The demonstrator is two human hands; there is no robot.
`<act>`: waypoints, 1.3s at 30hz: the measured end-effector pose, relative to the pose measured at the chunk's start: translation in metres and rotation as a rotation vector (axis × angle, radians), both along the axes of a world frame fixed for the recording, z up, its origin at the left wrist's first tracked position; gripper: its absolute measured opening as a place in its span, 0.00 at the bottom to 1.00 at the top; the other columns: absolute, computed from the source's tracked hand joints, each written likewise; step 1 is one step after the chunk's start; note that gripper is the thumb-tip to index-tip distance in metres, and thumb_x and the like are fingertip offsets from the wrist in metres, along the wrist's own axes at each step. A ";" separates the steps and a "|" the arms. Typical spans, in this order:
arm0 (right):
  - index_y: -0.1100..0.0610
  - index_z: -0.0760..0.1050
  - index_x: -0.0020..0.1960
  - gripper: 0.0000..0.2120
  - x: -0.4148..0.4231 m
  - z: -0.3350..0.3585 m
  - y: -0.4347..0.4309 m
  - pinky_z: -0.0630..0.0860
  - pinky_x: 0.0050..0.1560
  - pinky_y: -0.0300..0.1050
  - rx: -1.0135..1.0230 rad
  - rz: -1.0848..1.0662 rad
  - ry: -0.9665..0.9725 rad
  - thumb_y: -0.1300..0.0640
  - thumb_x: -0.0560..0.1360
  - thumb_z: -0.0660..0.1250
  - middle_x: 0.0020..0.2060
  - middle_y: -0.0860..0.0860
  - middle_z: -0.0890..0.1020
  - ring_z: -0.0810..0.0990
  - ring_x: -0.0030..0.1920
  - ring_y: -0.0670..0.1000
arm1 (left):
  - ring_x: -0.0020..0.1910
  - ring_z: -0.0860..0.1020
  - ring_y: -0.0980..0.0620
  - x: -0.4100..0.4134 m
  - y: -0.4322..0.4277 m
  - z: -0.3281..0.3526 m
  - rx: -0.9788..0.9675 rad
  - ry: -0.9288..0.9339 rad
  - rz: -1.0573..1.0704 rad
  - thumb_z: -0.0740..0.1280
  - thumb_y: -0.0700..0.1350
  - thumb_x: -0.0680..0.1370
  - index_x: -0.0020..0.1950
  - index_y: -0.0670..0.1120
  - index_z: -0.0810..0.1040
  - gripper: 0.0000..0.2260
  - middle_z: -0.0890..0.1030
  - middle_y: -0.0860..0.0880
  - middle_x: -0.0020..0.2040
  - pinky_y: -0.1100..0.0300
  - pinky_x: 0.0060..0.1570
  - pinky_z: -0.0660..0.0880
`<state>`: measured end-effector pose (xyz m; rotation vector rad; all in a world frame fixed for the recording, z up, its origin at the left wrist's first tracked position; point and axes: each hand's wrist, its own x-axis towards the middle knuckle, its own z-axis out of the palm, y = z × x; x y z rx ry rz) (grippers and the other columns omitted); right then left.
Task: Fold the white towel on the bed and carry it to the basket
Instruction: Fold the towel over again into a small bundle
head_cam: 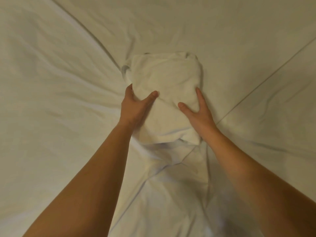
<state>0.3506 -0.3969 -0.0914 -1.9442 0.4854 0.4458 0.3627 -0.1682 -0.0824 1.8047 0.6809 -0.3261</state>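
- Both bare forearms reach over the wrinkled white bedsheet (pixel 51 82).
- Left hand (pixel 135 106) and right hand (pixel 198 108) clasp the folded white terry towel (pixel 164 79) from either side.
- Folding looks finished; next, lift it without unfolding. No basket visible.

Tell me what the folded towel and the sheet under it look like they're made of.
Towel: looks like thick, soft terry cotton, matte white; it bulges in rounded folds. Sheet: thinner, smooth woven fabric, probably cotton or a blend, off-white; it pulls into sharp, fine creases. Exact fibre can't be told.
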 end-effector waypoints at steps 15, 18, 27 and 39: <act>0.37 0.56 0.78 0.44 0.004 -0.001 0.013 0.66 0.71 0.41 0.061 -0.028 -0.073 0.42 0.69 0.76 0.75 0.42 0.66 0.66 0.72 0.42 | 0.78 0.61 0.61 -0.012 -0.023 0.001 0.196 -0.295 -0.057 0.78 0.57 0.71 0.83 0.59 0.56 0.46 0.59 0.59 0.81 0.69 0.68 0.62; 0.39 0.57 0.78 0.44 0.006 0.002 0.013 0.65 0.71 0.40 0.063 -0.044 -0.067 0.44 0.70 0.77 0.75 0.42 0.66 0.66 0.73 0.41 | 0.72 0.63 0.67 -0.014 -0.028 0.008 0.299 -0.347 -0.141 0.76 0.56 0.73 0.82 0.57 0.61 0.40 0.58 0.56 0.82 0.77 0.59 0.61; 0.40 0.57 0.79 0.42 0.009 0.002 0.011 0.63 0.66 0.36 0.042 -0.012 -0.045 0.47 0.72 0.76 0.76 0.42 0.65 0.66 0.71 0.41 | 0.75 0.68 0.58 -0.008 -0.027 -0.005 0.252 -0.190 -0.143 0.74 0.63 0.73 0.78 0.59 0.66 0.36 0.63 0.59 0.79 0.62 0.67 0.65; 0.40 0.57 0.79 0.40 0.009 0.015 0.018 0.64 0.63 0.29 0.079 -0.025 -0.065 0.52 0.73 0.75 0.74 0.40 0.66 0.65 0.67 0.36 | 0.72 0.67 0.63 -0.011 -0.035 0.007 0.270 -0.253 -0.167 0.76 0.60 0.73 0.77 0.59 0.69 0.34 0.63 0.60 0.79 0.66 0.61 0.64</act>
